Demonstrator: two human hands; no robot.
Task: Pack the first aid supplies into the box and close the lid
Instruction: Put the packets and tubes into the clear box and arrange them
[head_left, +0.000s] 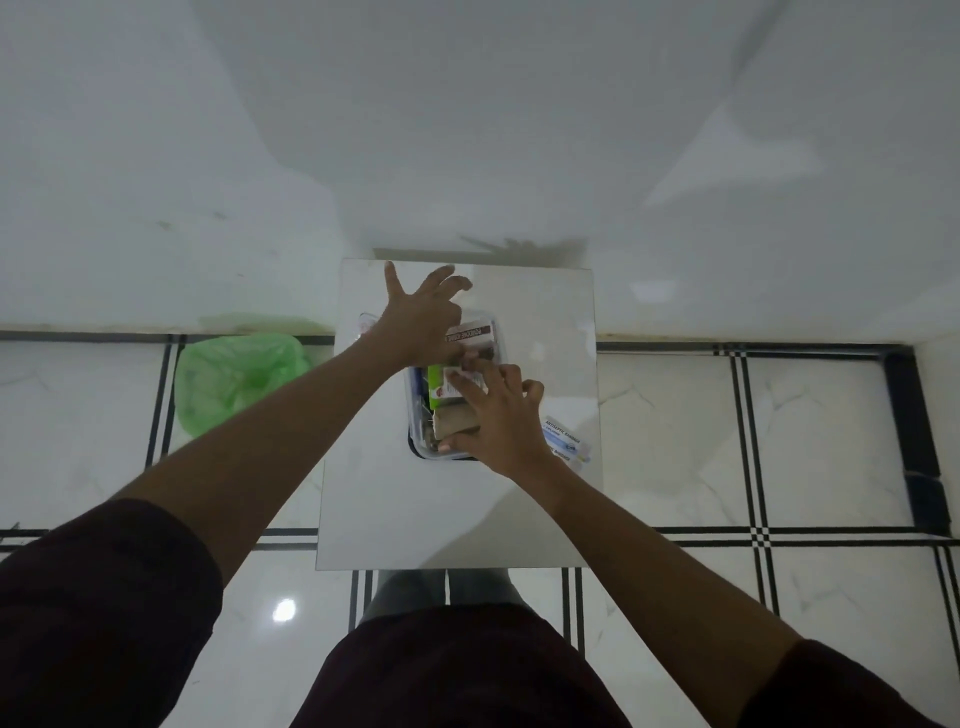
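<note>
My left hand (423, 325) hovers spread over the box (452, 395) mid-bench (457, 509) while my right hand (498, 415) presses a packet (460, 382) in, and that overfull heap could pop up and block the lid, leaving the bandages (569, 441) outside.

Box (422, 441) contents half-hidden under hands.

Your small white square table (457, 519) stands on a black-lined tiled floor (675, 441). On it you've got a clear plastic box (423, 447) mid-table and antiseptic bandage packets (569, 441) just right of it.
</note>
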